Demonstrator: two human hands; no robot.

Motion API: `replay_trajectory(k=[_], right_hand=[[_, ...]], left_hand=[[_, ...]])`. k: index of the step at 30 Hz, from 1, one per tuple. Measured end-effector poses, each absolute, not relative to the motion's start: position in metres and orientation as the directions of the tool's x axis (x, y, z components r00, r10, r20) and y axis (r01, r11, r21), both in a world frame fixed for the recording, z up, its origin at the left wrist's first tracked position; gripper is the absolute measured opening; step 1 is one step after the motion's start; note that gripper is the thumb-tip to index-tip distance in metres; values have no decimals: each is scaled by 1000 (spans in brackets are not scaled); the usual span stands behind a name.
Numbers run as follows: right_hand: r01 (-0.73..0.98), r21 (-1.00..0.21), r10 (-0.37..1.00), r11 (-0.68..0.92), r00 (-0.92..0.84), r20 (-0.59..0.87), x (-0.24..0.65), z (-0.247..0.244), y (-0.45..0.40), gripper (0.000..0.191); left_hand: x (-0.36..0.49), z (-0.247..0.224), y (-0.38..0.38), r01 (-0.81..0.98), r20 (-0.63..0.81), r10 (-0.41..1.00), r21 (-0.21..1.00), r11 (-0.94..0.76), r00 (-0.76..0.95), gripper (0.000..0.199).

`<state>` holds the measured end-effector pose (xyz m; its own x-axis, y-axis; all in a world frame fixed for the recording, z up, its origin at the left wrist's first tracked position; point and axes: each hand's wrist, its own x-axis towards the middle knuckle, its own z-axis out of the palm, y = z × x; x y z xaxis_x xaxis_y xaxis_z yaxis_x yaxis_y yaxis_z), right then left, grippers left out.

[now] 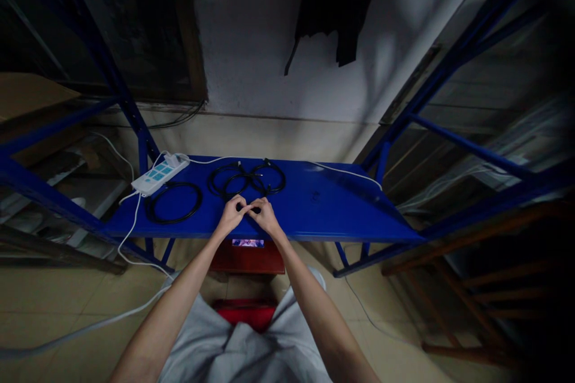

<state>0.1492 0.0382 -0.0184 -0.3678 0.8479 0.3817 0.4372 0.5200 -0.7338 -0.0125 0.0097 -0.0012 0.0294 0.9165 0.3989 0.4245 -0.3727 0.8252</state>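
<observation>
Both hands meet over the front part of a blue shelf (332, 203). My left hand (233, 214) has its fingers curled, with thumb and fingertips brought together. Facing it, my right hand (264, 214) is curled the same way, its fingertips touching or nearly touching the left ones. Something dark shows between the fingers, too small to make out. Just beyond the hands lie overlapping coils of black cable (283, 178). Another black cable coil (197, 203) lies on the shelf to the left, beside a white power strip (158, 175) with light blue sockets.
Blue metal posts (96, 51) frame the shelf on both sides. A white cord (130, 233) hangs from the power strip over the front edge. Beneath the shelf front is a reddish-brown surface (247, 260) with a lit screen (248, 243). A wooden rack (453, 305) stands at right.
</observation>
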Motion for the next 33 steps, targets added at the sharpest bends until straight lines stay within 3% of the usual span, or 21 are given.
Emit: replay_trajectory(k=[7,17,33], right_hand=[[406,-757,851,511,-362,380,152,-18,38,14],[394,-765,853,510,-351,388,152,-19,38,14],[476,-702,848,531,-296,440,145,-24,41,13]], left_hand=[[-13,3,7,456,370,928,818,-350,47,7],[-13,-2,9,450,353,935,831,-327,26,9],[-17,-21,16,551,427,901,736,-393,72,20]])
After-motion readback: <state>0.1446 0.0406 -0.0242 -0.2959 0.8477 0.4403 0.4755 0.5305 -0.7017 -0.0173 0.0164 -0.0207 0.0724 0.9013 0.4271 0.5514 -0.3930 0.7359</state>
